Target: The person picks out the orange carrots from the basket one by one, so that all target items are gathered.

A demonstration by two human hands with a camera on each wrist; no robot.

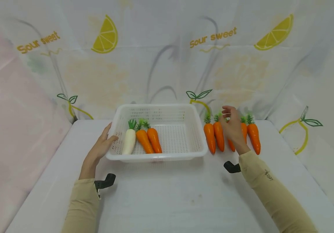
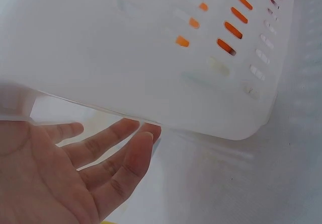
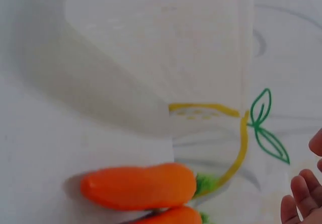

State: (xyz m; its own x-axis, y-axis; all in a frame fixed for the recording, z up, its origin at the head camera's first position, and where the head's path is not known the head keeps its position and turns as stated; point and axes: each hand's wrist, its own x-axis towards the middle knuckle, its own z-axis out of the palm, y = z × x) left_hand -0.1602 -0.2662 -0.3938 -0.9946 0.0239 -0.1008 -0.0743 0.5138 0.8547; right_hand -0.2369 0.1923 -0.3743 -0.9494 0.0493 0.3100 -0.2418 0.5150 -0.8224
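Observation:
A white plastic basket (image 1: pixel 156 157) stands on the table, holding one white radish (image 1: pixel 129 141) and two orange carrots (image 1: pixel 144 141). At its left side is my left hand (image 1: pixel 100 145), with the thumb and fingers at the rim. In the left wrist view, those fingers (image 2: pixel 118 183) are loosely extended along the basket's edge (image 2: pixel 201 103). To the right of the basket several carrots (image 1: pixel 209 137) lie in a row, green tops toward the back. My right hand (image 1: pixel 233 127) is over the middle of that row, partly hiding some carrots. Its fingers are loosely bent and nothing shows between them.
A white cloth covers the table (image 1: pixel 167 197). Behind it hangs a curtain (image 1: pixel 167 64) printed with lemons and lettering. A pink sheet (image 1: pixel 15 129) hangs on the left. Each wrist carries a black camera mount (image 1: pixel 105 182).

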